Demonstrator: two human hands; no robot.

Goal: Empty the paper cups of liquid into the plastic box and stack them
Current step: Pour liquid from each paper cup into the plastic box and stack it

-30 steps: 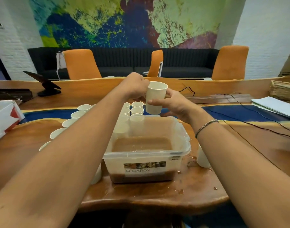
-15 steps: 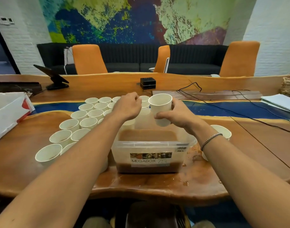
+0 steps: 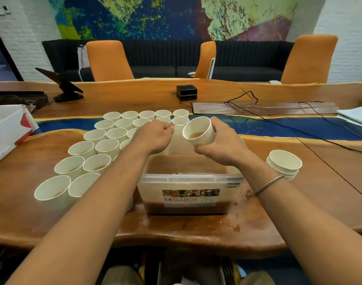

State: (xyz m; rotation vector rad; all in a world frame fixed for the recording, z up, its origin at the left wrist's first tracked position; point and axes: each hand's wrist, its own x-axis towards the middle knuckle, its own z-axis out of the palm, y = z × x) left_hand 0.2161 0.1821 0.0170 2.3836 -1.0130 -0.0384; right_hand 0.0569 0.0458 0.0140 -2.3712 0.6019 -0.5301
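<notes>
A person's right hand (image 3: 221,147) gripped a paper cup (image 3: 199,131), fingers wrapped round its wall, and held it above the far edge of a clear plastic box (image 3: 188,178) on a wooden table (image 3: 196,229). The cup was tilted, mouth toward the near left, with brown liquid pooled inside. The box, labelled MEGABOX, held more brown liquid. The left hand (image 3: 153,136) hovered just left of the cup with fingers curled, its fingertips at the rim of another cup beyond the box; whether it gripped that cup could not be told. Rows of open cups (image 3: 106,138) stood to the left of the box, some showing brown liquid. A stack of empty cups (image 3: 285,163) sat to the right, behind the braceleted wrist. Brown drops (image 3: 236,227) spotted the table near the box.
</notes>
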